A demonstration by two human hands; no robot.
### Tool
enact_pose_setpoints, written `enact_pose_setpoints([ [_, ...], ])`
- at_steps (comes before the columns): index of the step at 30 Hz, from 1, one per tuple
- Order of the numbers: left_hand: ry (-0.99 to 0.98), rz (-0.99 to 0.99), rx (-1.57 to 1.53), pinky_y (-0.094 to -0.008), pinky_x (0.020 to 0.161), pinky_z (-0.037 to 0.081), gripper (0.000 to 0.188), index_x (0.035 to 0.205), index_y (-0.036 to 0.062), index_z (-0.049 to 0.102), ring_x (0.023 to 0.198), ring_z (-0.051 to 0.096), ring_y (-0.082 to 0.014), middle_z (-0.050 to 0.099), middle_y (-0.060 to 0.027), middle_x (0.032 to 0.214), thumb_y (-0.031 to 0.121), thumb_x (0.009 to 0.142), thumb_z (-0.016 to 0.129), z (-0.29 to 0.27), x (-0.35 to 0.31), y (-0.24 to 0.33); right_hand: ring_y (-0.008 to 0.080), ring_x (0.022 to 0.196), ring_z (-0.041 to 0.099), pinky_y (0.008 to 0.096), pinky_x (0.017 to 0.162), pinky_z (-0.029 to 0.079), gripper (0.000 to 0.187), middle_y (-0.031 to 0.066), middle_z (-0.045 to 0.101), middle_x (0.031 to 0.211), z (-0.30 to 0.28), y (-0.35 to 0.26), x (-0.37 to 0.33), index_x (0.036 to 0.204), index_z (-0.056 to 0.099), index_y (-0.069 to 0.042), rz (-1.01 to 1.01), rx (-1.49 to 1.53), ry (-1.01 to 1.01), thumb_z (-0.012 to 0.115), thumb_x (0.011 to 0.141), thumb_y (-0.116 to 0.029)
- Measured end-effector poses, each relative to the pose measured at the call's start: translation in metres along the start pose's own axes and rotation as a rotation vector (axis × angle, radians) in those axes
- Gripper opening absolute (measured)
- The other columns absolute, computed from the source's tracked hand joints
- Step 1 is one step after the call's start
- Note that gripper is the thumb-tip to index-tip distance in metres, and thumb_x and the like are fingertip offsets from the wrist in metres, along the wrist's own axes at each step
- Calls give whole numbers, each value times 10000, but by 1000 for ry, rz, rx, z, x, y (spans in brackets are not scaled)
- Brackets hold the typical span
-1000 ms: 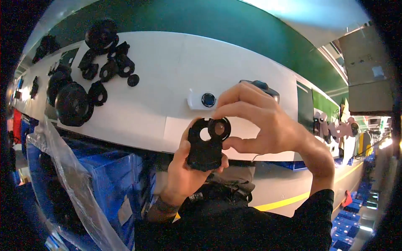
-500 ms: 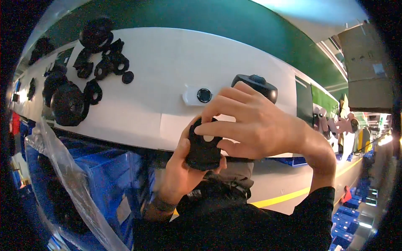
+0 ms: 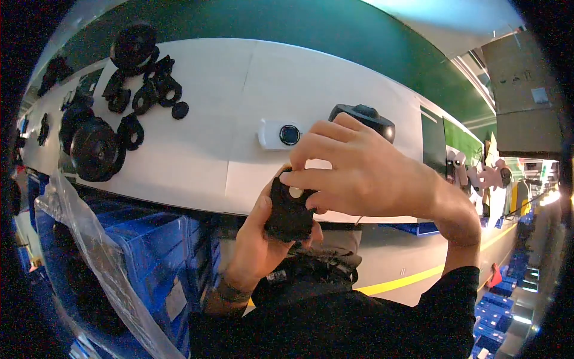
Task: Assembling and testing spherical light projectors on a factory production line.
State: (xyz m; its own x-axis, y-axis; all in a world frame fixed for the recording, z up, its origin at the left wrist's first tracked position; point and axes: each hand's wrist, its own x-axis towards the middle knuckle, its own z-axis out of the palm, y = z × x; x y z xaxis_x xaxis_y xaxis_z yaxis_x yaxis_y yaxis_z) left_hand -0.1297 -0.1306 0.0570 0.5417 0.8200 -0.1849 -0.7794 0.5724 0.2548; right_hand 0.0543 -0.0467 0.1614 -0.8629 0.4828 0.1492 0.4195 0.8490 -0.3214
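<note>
A black plastic part with a round hole (image 3: 288,218) is gripped by my left hand (image 3: 260,242), just off the near edge of the table. My right hand (image 3: 365,170) reaches over from the right, its thumb and fingertips pressed against the part around the hole. Whether those fingertips pinch something small cannot be made out. Beyond my hands a white block with a black ring on it (image 3: 272,135) lies on the tabletop. Partly behind my right hand stands a rounded black housing with a raised knob (image 3: 366,113).
Loose black ring-shaped parts (image 3: 143,99) and large round black parts (image 3: 95,149) crowd the left of the white tabletop (image 3: 203,143). Blue crates (image 3: 149,248) and clear plastic sheeting (image 3: 98,251) are below left. A cardboard box (image 3: 526,96) stands far right.
My right hand has shifted slightly up and left over the black part, its fingers still against it. The left hand keeps its hold. The whole view has moved slightly.
</note>
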Motion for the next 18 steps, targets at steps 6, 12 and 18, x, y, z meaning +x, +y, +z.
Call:
enact_pose_setpoints([
  [6,8,-35,69,-378,630,549,607,1485,74,294,856,684,-343,582,-186,1225,440,1012,396,1,6,5,245,948,577,382,799,449,454,42,591,1028,-7,-8,-9,1054,676,-128,137,-114,124,810,659,-307],
  [12,163,-16,571,-301,455,534,406,1302,-11,511,766,728,-289,682,-157,1048,270,1016,442,-5,47,42,285,1065,604,382,870,503,482,115,629,1125,-16,25,-79,1159,664,-91,507,-173,558,833,724,-212],
  [18,215,-315,857,-216,365,422,342,1179,0,595,633,703,-203,697,-112,933,266,1008,467,2,106,59,309,1303,495,412,1048,427,797,173,501,1420,25,62,-135,1387,497,-50,627,398,505,830,744,-383],
])
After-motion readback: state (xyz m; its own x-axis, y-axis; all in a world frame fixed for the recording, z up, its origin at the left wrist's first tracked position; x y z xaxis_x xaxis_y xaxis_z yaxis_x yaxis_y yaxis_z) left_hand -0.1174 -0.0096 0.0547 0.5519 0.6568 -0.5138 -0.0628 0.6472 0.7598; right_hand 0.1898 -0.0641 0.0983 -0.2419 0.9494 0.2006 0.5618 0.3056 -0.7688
